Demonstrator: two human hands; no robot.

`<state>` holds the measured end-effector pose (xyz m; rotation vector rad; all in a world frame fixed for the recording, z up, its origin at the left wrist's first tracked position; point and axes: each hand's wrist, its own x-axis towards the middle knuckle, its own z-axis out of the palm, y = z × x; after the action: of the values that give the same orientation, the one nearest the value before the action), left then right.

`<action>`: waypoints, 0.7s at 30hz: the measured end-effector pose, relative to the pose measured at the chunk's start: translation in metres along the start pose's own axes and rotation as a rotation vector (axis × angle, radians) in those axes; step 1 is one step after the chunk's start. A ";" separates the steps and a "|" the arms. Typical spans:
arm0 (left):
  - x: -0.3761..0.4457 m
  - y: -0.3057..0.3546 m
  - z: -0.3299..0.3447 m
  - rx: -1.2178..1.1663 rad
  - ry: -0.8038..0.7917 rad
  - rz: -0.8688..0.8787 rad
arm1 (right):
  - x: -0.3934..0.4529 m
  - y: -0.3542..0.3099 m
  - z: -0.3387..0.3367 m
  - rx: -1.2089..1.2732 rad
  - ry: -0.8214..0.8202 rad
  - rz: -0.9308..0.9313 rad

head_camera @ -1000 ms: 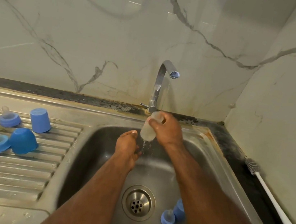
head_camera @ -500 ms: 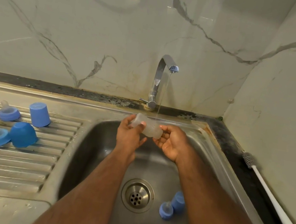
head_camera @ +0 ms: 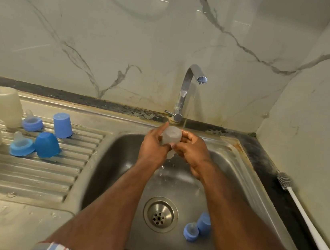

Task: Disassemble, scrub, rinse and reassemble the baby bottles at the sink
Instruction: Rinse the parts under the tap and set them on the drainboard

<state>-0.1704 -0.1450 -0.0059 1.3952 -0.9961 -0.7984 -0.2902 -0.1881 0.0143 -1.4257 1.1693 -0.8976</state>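
Over the back of the sink basin (head_camera: 121, 161) both hands hold a small translucent bottle body (head_camera: 171, 136), tipped with its base toward me. My left hand (head_camera: 153, 146) grips it from the left, and my right hand (head_camera: 193, 151) grips it from the right. A thin stream of water falls from the tap (head_camera: 187, 90) just behind the bottle, and drops fall below it. In the basin, right of the drain (head_camera: 160, 214), lie a blue collar with teat (head_camera: 191, 232) and a blue cap (head_camera: 204, 222).
On the ribbed drainboard (head_camera: 28, 169) at left stand two translucent bottle bodies (head_camera: 5, 106), two blue caps (head_camera: 62, 125) and two blue collars with teats (head_camera: 21, 144). A white-handled bottle brush (head_camera: 305, 214) lies on the dark counter at right. Marble walls close the back and right.
The bottle went from upright in my right hand under the tap, to sideways in both hands, to base-toward-me in both hands. The camera view has shifted slightly.
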 end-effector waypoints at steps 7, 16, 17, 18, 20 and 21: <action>-0.026 0.019 -0.039 0.082 0.009 0.005 | -0.033 -0.033 0.021 -0.189 -0.064 -0.075; -0.065 0.037 -0.177 0.221 0.120 0.137 | -0.083 -0.076 0.129 -0.358 -0.217 -0.332; -0.072 0.039 -0.193 0.234 0.119 0.137 | -0.088 -0.078 0.142 -0.351 -0.234 -0.345; -0.079 0.041 -0.210 0.220 0.126 0.132 | -0.093 -0.080 0.156 -0.341 -0.253 -0.364; -0.093 0.041 -0.245 0.168 0.165 0.087 | -0.104 -0.082 0.187 -0.334 -0.290 -0.398; -0.101 0.040 -0.262 0.140 0.187 0.065 | -0.110 -0.082 0.203 -0.337 -0.303 -0.409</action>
<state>0.0227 0.0555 0.0463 1.5193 -0.9612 -0.5476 -0.1090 -0.0314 0.0645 -2.0476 0.8365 -0.7404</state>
